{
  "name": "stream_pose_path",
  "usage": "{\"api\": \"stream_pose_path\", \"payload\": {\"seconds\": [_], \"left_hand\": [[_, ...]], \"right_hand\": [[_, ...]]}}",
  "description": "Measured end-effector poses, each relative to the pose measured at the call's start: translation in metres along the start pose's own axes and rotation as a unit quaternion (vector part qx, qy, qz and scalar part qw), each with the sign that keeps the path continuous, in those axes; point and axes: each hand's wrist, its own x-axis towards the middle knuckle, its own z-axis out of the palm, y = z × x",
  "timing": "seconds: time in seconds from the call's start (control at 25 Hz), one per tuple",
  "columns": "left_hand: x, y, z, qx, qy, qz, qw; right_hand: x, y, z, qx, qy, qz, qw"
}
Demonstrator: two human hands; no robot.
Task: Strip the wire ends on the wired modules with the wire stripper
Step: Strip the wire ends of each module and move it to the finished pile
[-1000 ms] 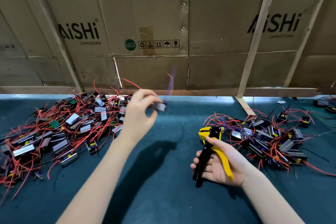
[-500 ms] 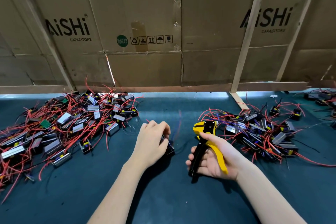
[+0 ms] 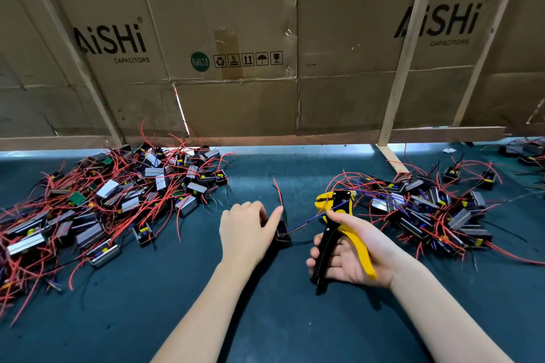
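Note:
My left hand holds a small black wired module down on the dark green mat, fingers curled over it. A red wire rises from the module beside my fingertip. A thin blue wire runs from the module up to the jaws of the yellow and black wire stripper. My right hand grips the stripper's handles, jaws pointing up and away from me.
A big heap of modules with red wires covers the mat on the left. A smaller heap lies to the right behind the stripper. Cardboard panels on wooden battens wall off the back. Bare mat lies between my forearms.
My left hand came down from mid-air with the module and now holds it on the mat. The blue wire now reaches the stripper's jaws. My right hand stayed nearly still.

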Motion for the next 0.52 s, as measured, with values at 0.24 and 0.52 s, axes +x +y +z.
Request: {"api": "stream_pose_path", "payload": {"seconds": [0.24,0.52], "left_hand": [[-0.004,0.012,0.0,-0.363,-0.088,0.008,0.927],[-0.004,0.013,-0.008,-0.435,-0.081,-0.003,0.897]], "right_hand": [[0.003,0.001,-0.001,-0.023,-0.013,0.007,1.0],[0.002,0.001,-0.002,-0.028,-0.016,0.003,0.999]]}}
